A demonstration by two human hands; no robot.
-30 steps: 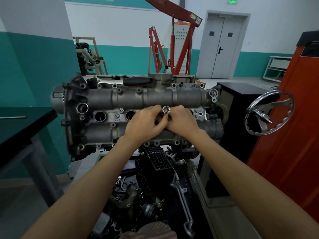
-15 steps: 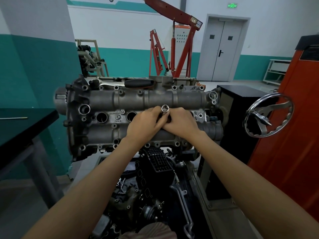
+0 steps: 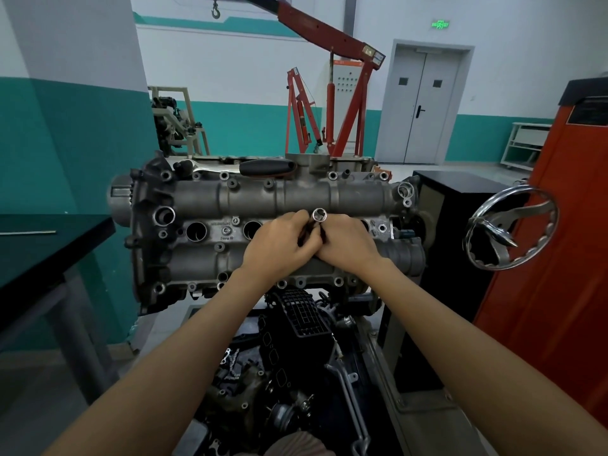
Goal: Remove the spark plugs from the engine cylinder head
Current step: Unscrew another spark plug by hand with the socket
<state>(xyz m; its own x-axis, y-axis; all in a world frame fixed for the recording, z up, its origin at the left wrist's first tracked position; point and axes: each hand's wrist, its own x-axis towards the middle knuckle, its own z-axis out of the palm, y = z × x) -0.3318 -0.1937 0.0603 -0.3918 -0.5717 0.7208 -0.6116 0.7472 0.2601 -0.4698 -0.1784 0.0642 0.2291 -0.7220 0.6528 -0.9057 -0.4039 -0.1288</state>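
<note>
Socket: a shiny metal socket [image 3: 319, 214] stands with its open end facing up and toward the camera, over the middle of the engine head, between the two hands; its lower part is hidden by fingers.
Left hand: the left hand [image 3: 279, 243] has its fingers curled in around the dark shaft below the socket, knuckles up, touching the other hand.
Right hand: the right hand [image 3: 348, 243] is curled the same way from the right side, fingers wrapped on the same tool just under the socket.
Engine head: the grey cast cylinder head [image 3: 204, 232] lies lengthwise left to right on a stand, at the centre of the scene.
Plug holes: two round open wells [image 3: 196, 231] show in the row left of the hands; whether a spark plug sits inside them cannot be told.
Ratchet: a tool with a black handle [image 3: 268, 166] rests along the far edge of the head.
Engine parts: dark parts and a black ribbed piece [image 3: 304, 311] sit below the head, nearer the camera.
Handwheel: a chrome wheel [image 3: 511, 227] stands to the right, beside a black cabinet [image 3: 460, 205].
Table: a dark table [image 3: 49, 245] is at the left.
Crane: a red engine hoist [image 3: 332, 41] stands far behind, near a grey double door [image 3: 424, 103].
</note>
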